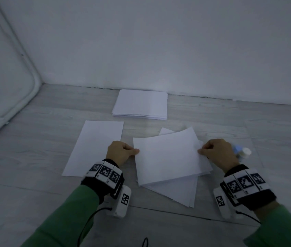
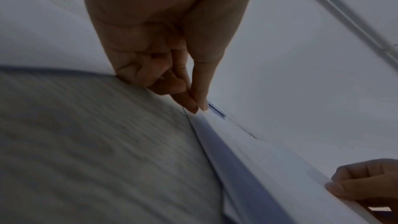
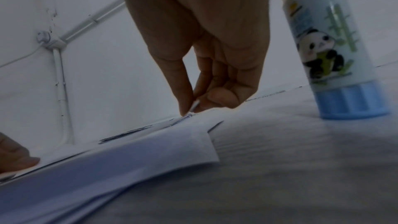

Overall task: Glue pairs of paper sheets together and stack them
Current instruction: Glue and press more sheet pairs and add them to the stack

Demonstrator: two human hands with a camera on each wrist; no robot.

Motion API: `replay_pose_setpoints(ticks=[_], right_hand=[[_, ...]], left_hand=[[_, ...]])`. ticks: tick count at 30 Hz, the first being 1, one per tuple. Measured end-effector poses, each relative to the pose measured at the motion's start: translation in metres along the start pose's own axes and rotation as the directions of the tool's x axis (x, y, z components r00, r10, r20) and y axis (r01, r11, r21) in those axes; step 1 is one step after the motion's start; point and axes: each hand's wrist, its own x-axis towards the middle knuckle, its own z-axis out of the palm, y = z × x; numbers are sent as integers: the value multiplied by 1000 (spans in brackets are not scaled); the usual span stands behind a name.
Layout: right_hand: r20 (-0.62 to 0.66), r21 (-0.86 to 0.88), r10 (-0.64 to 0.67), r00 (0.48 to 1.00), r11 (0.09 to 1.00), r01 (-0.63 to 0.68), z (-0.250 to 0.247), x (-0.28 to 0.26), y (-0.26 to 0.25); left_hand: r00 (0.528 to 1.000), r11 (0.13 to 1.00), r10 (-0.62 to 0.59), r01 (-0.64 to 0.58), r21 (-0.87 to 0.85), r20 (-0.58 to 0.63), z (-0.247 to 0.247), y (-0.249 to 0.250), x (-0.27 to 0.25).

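**Two hands holding one sheet over a loose pile**

Grey wood-pattern floor (image 1: 34, 148) is filling the scene, and pale walls are meeting in a corner at the far left, where a white conduit (image 1: 34, 82) is running down and along the wall.

At the left, a single sheet (image 1: 94, 147) is lying flat on the floor. Just beside its right edge, the left hand (image 1: 118, 152) is pinching the left edge of the top sheet (image 1: 167, 155); the left wrist view is showing thumb and forefinger (image 2: 191, 101) closed on the paper edge, with the other fingers curled in.

Behind, close to the far wall, a neat stack of paper (image 1: 141, 104) is resting, apart from the other sheets.

In the middle, the top sheet is sitting a little tilted over a loose pile of sheets (image 1: 176, 193), which are lying fanned out at different angles under it.

At the right, the right hand (image 1: 215, 152) is pinching the right edge of the same sheet between thumb and forefinger. Just beyond this hand, a glue stick (image 3: 331, 48) with a blue base and a panda label is standing upright on the floor, beside the pile.
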Motion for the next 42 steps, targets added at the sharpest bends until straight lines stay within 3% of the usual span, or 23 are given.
replay_pose_setpoints(ticks=[22,29,31,33,35,37,39,42], right_hand=[[55,-54,67,996,996,-64,7,3,-9],[99,-149,103,990,985,-87,10,5,-6],[70,-229,66,995,972,-48,11,3,-4],[35,-283,-97,995,954,102,10,1,-5],[107,-279,-297,949,907,316,9,-1,-12],[333,-275,-402,853,824,495,13,0,-25],[552,-309,-374,745,738,599,25,1,-38],[688,-390,-249,682,666,637,41,7,-42]], left_hand=[[1000,990,8,-9,139,9,1,-2,5],[999,974,-2,-6,226,37,0,3,7],[999,955,6,-16,297,35,-4,9,3],[997,921,77,-80,382,24,-8,16,-3],[959,825,266,-279,492,98,-6,27,-7],[870,676,366,-492,549,329,4,40,-11],[776,560,282,-610,561,564,21,48,-12],[724,456,114,-647,612,681,36,42,-7]])
